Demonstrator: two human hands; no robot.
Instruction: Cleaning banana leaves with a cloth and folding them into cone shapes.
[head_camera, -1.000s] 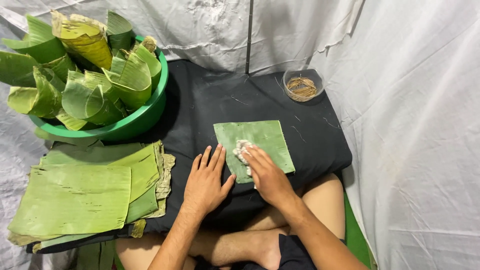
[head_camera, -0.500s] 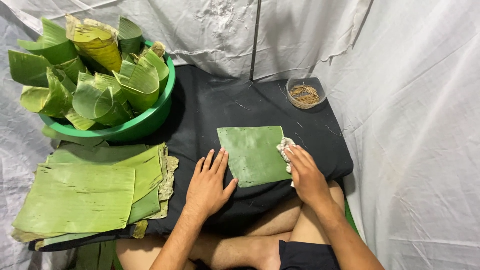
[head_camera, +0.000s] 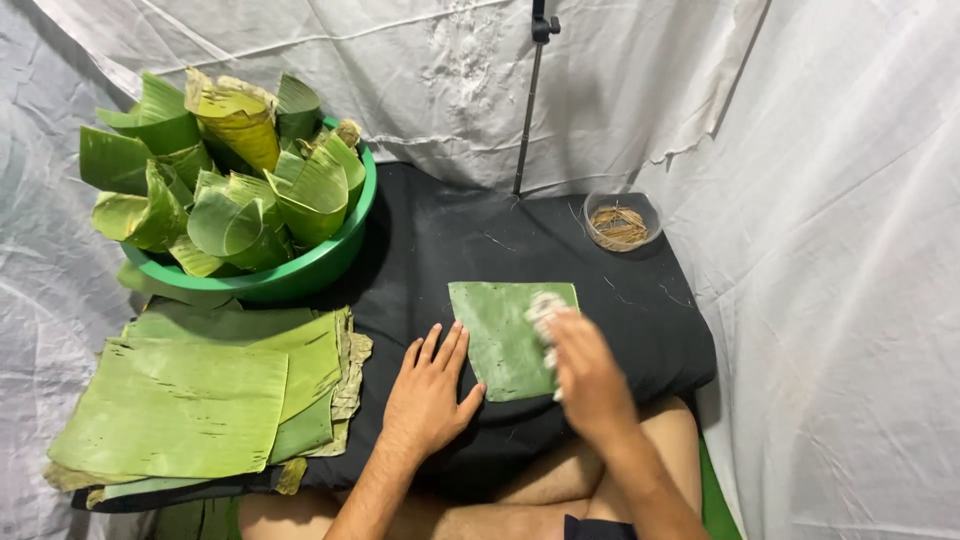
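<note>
- On the black cloth (head_camera: 560, 240) near the person's knees lies a square green leaf piece (head_camera: 500, 335), flat.
- Left hand (head_camera: 428, 392) rests palm down with fingers spread, flat on the cloth; its fingertips touch the leaf's left edge and it holds nothing.
- Right hand (head_camera: 588, 375), blurred, is closed around a small whitish rag (head_camera: 545, 310) pressed on the leaf's right side.
- At the far left, a green basin (head_camera: 300, 275) holds rolled and folded leaves (head_camera: 240, 170).
- Near left of the basin, a stack of flat leaf sheets (head_camera: 190, 400) lies partly over the cloth's edge.
- Far right on the cloth stands a small clear bowl (head_camera: 622, 222) of thin brown sticks.
- White sheeting (head_camera: 830, 250) hangs behind and to the right.
</note>
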